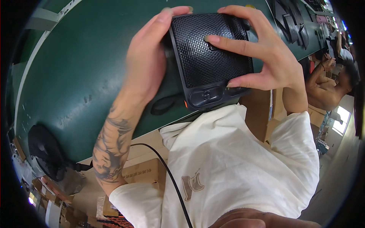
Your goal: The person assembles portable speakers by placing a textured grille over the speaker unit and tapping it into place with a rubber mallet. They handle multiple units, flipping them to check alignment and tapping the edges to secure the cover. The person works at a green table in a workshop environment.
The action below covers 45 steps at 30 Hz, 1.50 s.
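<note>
A black speaker (213,49) with a perforated mesh face and a smooth panel with a round button along its near edge lies at the near side of the green table (91,68). My right hand (266,49) grips it from the right: the thumb presses by the near panel, one finger lies on the mesh, and others reach over the far edge. My left hand (150,49) holds its far left corner, fingers curled round the far edge and partly hidden. A black strap loop (165,105) lies beside the speaker's near left corner.
Black panels (291,22) are piled on the table at the far right. At the near left edge stands a round black mesh object (45,152). A black cable (167,167) runs down over my shirt. Cardboard boxes (142,173) sit below the table; another person (329,83) sits at the right.
</note>
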Available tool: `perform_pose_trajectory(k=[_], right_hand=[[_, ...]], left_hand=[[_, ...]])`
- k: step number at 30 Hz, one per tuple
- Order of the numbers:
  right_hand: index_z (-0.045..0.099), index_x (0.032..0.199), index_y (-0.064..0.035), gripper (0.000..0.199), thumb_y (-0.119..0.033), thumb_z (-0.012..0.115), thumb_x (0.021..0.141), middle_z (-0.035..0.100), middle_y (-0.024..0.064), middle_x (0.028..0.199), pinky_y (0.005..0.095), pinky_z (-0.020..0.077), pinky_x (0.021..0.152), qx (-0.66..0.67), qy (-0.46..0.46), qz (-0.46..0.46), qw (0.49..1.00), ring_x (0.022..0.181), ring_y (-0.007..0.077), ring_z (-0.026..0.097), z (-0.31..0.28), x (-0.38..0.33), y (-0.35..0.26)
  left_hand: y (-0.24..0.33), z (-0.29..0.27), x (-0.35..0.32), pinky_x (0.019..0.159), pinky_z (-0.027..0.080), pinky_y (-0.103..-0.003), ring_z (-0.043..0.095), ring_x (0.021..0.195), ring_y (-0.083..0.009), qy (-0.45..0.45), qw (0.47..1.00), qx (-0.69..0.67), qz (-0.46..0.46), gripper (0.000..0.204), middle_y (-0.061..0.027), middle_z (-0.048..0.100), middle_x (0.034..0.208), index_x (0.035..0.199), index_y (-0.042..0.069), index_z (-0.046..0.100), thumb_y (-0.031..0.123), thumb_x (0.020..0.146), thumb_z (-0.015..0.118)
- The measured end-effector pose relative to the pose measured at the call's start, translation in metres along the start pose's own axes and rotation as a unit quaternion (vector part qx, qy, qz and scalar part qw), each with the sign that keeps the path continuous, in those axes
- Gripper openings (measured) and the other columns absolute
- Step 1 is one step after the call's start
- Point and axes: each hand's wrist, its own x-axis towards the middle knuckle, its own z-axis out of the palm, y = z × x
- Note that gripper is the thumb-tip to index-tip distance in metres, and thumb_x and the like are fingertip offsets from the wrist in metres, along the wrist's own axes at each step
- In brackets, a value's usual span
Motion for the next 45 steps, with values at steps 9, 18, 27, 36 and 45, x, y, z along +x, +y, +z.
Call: perform_pose_trajectory(k=[9, 18, 27, 36, 45], right_hand=[[0.071, 0.134, -0.0147, 0.065, -0.043, 0.088, 0.079, 0.048, 0.0284, 0.139, 0.0513, 0.0403, 0.106, 0.047, 0.033, 0.003, 0.998, 0.124, 0.0434, 0.051, 0.01, -0.001, 0.001], [0.07, 0.134, -0.0153, 0.066, -0.039, 0.091, 0.076, 0.044, 0.0261, 0.14, 0.0495, 0.0364, 0.11, 0.051, 0.055, -0.034, 0.997, 0.128, 0.0433, 0.047, 0.027, -0.005, 0.006], [0.07, 0.137, -0.0175, 0.062, -0.041, 0.081, 0.081, 0.041, 0.0248, 0.151, 0.0552, 0.0312, 0.118, 0.082, 0.043, 0.019, 0.996, 0.137, 0.0441, 0.042, 0.018, 0.004, -0.014], [0.059, 0.145, -0.0121, 0.063, -0.024, 0.079, 0.086, 0.037, 0.0238, 0.153, 0.0472, 0.03, 0.121, 0.173, 0.13, 0.044, 0.975, 0.143, 0.0414, 0.039, 0.032, 0.0, -0.017], [0.025, 0.163, -0.0006, 0.079, -0.027, 0.066, 0.101, 0.044, 0.0137, 0.155, 0.0337, 0.033, 0.118, 0.55, 0.187, 0.175, 0.795, 0.141, 0.0206, 0.044, 0.038, -0.002, -0.019]], left_hand=[[0.02, -0.033, 0.004, 0.116, 0.041, -0.035, 0.058, 0.129, -0.0226, -0.144, 0.982, 0.109, -0.061, 0.068, -0.0159, 0.059, 0.141, 0.151, -0.003, 0.045, 0.013, 0.093, 0.075], [-0.018, 0.015, -0.016, 0.113, 0.043, -0.035, 0.057, 0.129, -0.0225, 0.042, 0.994, 0.052, 0.086, 0.055, -0.0156, 0.054, 0.143, 0.151, -0.002, 0.041, 0.025, 0.105, 0.052], [-0.026, 0.014, -0.014, 0.104, 0.042, -0.029, 0.053, 0.117, -0.0148, 0.071, 0.987, 0.101, 0.104, 0.044, -0.0093, 0.057, 0.13, 0.142, 0.001, 0.046, 0.028, 0.109, 0.052], [-0.02, 0.02, -0.016, 0.097, 0.046, -0.027, 0.057, 0.106, -0.012, 0.087, 0.991, 0.054, 0.091, 0.033, -0.0092, 0.062, 0.124, 0.135, -0.001, 0.053, 0.017, 0.106, 0.058], [-0.011, 0.001, -0.023, 0.125, 0.021, -0.051, 0.042, 0.145, -0.0352, 0.002, 0.799, 0.419, 0.43, 0.055, -0.0234, 0.049, 0.149, 0.142, -0.002, 0.045, 0.038, 0.105, 0.055]])
